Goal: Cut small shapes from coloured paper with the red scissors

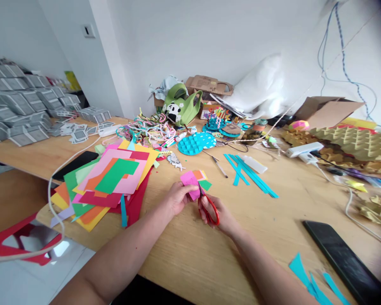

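My left hand (178,198) pinches a small piece of magenta paper (189,183) above the wooden table. A pair of red-handled scissors (213,212) is in my right hand (216,211), its blades at the right edge of the magenta paper. Just beyond my hands lie a small green paper piece (205,185) and an orange one (198,174). To the left is a loose stack of coloured paper sheets (114,176), in green, pink, orange, red and yellow.
Blue paper strips (252,176) and a pen (219,167) lie beyond my hands. A dark phone (339,258) sits at the right near blue scraps (300,269). Behind are a round blue paper craft (197,143), a green bag (180,106) and egg trays (352,144). A white cable (51,199) hangs at left.
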`<state>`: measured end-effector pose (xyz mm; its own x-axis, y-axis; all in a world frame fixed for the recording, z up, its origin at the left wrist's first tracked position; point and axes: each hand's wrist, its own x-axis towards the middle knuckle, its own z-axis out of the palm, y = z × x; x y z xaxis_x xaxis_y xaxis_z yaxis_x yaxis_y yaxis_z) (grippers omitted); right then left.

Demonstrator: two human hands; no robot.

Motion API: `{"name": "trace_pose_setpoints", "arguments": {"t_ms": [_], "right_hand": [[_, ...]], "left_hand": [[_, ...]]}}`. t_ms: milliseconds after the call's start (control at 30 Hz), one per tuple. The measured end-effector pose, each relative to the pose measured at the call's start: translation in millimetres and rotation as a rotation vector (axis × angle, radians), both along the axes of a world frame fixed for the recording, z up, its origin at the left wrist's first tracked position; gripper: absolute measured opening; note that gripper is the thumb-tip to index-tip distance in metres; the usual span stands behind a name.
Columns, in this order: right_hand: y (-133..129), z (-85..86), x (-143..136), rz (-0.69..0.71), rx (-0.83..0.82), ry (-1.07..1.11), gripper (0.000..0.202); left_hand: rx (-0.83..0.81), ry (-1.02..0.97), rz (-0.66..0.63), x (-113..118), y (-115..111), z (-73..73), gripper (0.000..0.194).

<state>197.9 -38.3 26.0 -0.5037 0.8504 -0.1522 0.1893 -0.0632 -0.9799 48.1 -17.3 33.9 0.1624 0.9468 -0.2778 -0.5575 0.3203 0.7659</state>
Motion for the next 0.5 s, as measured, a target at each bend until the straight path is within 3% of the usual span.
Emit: {"name": "trace_pose_setpoints", "arguments": {"t_ms": [500], "right_hand": [[2.5, -0.8, 3.2, 0.039, -0.034, -0.009, 0.054]], "left_hand": [[-0.003, 0.024, -0.016, -4.1, 3.0, -4.1, 0.022]]}}
